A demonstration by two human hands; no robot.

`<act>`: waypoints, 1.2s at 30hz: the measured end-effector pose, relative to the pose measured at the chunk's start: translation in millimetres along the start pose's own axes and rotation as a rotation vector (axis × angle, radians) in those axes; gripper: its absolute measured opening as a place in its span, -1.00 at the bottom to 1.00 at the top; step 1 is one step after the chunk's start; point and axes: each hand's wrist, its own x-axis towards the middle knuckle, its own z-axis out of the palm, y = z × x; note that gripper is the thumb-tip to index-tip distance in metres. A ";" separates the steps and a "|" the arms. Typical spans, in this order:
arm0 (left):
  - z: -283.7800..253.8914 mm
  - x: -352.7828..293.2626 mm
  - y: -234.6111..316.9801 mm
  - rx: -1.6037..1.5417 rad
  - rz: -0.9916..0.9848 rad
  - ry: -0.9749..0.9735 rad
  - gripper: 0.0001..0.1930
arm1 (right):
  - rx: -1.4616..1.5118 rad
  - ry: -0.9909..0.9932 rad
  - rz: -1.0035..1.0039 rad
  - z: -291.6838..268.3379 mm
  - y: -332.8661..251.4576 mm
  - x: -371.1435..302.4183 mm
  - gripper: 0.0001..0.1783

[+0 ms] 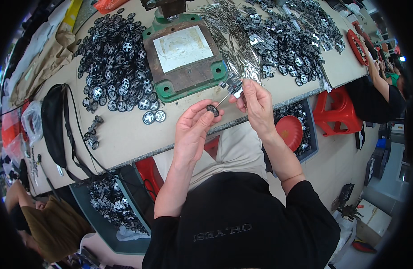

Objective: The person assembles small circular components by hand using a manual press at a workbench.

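Just over the table's front edge, my left hand [194, 127] pinches a small black toy wheel [212, 110] between thumb and fingers. A thin metal axle [223, 99] runs from that wheel up to a black and silver plastic bracket [233, 85]. My right hand [256, 101] is closed on the bracket, thumb and fingers at its right side. Left of the hands, two loose wheels [149, 117] lie near the front of a big heap of black wheels with silver spokes [110, 58]. Beyond the right hand are scattered metal axles [235, 45].
A green press base [184, 92] stands at the table's middle. Brackets [264, 38] and more wheels are heaped right. A black strap bag [54, 130] lies left. Below are a teal bin [103, 237], a grey bin [311, 130] with a red bowl [289, 132], and a red stool [336, 112].
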 end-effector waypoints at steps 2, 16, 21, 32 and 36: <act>0.6 -0.2 0.3 0.003 0.003 0.000 -0.72 | 0.004 -0.001 0.006 0.1 0.1 0.6 -0.62; -0.2 -0.8 -0.4 0.008 0.008 0.030 -0.72 | -0.145 0.037 -0.071 -0.7 -8.1 -3.7 -0.64; -1.3 -1.1 -0.9 0.044 0.020 0.024 -0.73 | -0.276 -0.014 -0.220 -2.6 -11.7 -0.4 -0.79; 5.4 -2.6 -5.0 0.059 0.048 0.079 -0.68 | -0.220 -0.130 -0.179 9.5 4.0 -10.7 -0.82; 4.3 0.4 -7.2 0.030 0.117 0.030 -0.69 | -0.334 -0.119 -0.226 0.7 -6.1 -12.3 -0.82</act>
